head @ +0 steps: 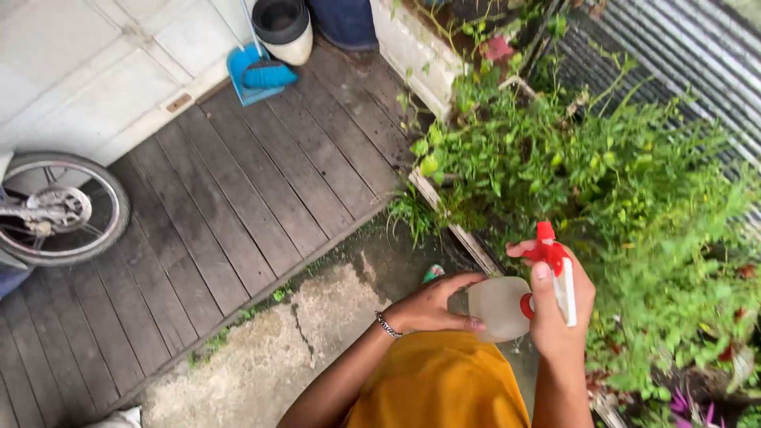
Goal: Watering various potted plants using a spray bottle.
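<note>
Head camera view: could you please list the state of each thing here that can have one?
Spray bottle: held in both hands, looks nearly empty.
Red trigger head: fitted on the bottle.
Left hand: cupping the bottle body.
Right hand: gripping the neck.
Dustpan with brush: propped against the wall.
Wheel: standing upright, still.
</note>
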